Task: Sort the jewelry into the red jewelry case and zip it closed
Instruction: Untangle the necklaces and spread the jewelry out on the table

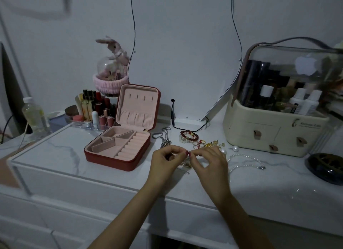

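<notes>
Head view: left hand point(167, 158) and right hand point(209, 160) both pinch a small chain piece point(187, 162) near the dresser's front edge, open red jewelry case point(118, 148) just left, nearer the left hand.

Both forearms extended forward, converging at centre. Left hand point(165, 160) raised, fingers point(182, 152) curled, tips pinched together. Right hand point(210, 160) opposite, thumb and index pinched, remaining fingers loosely curled. Fingertips of the two hands nearly touching. Pinched item too small to identify.
</notes>
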